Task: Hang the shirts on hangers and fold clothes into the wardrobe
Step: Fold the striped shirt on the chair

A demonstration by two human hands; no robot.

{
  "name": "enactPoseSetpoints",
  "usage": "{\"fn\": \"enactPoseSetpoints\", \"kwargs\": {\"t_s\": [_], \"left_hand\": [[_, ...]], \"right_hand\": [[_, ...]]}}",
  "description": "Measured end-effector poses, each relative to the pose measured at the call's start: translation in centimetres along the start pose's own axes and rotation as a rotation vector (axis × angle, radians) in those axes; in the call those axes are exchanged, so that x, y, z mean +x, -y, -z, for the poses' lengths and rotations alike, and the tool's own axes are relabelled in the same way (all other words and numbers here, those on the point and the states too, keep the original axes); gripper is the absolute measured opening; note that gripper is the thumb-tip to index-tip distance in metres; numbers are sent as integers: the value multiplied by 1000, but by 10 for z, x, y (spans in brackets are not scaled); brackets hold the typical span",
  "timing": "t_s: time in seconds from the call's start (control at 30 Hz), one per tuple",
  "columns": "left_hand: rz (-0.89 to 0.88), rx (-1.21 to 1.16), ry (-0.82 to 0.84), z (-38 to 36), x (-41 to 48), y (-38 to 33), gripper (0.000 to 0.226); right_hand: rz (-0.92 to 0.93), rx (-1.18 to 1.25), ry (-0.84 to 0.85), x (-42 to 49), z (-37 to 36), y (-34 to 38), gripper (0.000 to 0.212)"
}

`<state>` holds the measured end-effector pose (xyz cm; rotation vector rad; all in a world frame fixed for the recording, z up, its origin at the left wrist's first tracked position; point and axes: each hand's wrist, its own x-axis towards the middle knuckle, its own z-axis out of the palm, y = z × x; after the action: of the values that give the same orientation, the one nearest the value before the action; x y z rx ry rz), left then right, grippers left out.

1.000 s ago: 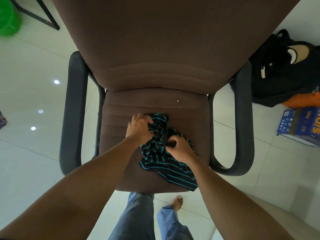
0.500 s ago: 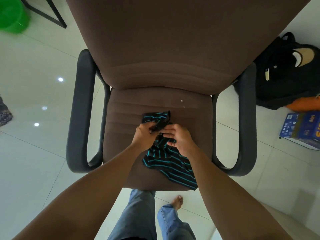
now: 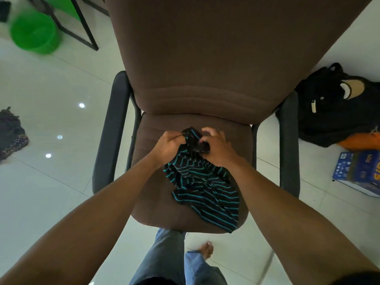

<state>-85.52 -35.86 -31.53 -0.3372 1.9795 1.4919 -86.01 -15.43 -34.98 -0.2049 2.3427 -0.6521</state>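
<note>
A black garment with teal stripes lies crumpled on the seat of a brown office chair. My left hand pinches its upper edge from the left. My right hand grips the bunched top of the same garment from the right. Both hands sit close together over the middle of the seat, and the top of the cloth is lifted slightly between them. The lower part of the garment trails toward the seat's front right edge.
Black armrests flank the seat on both sides. A black backpack with something orange and a blue box lie on the tiled floor to the right. A green bucket and a dark patterned cloth are at left.
Both hands have moved up and toward each other, gathering the top of the striped garment and lifting it a little off the seat.
</note>
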Motion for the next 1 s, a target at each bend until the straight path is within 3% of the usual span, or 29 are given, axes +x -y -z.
{"fn": "enactPoseSetpoints", "kwargs": {"t_s": [0.07,0.13,0.3,0.4,0.47,0.53,0.7,0.87,1.0], "left_hand": [[0,-12,-101,8,-11,-15,40],[-34,-36,-213,14,-21,-27,23],[-242,-2,-308,20,-57,-58,31],[-343,40,-341,23,-86,-78,33],[-412,80,-391,24,-110,-97,25],[-475,86,-448,24,-140,-120,16],[-627,160,-512,33,-219,-178,10],[-825,334,-554,48,-313,-248,17],[-931,448,-557,61,-386,-299,10]], "right_hand": [[-4,-12,1,-15,9,-3,35],[-35,162,-60,-36,19,-1,20],[-77,558,-329,-98,53,10,7],[-51,722,-376,-147,83,16,28],[-15,792,-321,-184,105,20,43],[36,856,-229,-223,126,26,43],[159,777,-283,-320,182,52,36],[317,651,-562,-401,234,91,14],[396,468,-680,-458,270,128,17]]}}
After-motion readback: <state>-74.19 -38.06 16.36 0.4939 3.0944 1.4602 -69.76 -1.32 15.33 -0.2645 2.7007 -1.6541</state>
